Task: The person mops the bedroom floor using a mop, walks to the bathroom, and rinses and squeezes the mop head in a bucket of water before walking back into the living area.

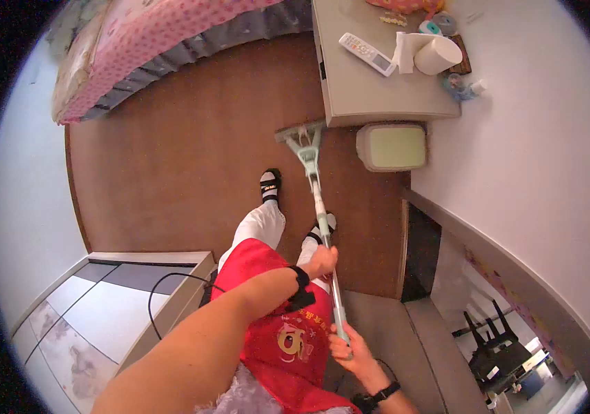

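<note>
Across brown floor, slim mop (316, 185) in both hands (335, 302)

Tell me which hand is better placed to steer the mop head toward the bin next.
Probably the left hand: it grips the pole farther down, nearer the mop head. The right hand holds the pole's upper end.

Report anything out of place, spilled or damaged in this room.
No spill or damage stands out. Mildly untidy: on the cabinet, the paper roll has a loose end trailing beside the remote control, which lies askew to the edges.
</note>
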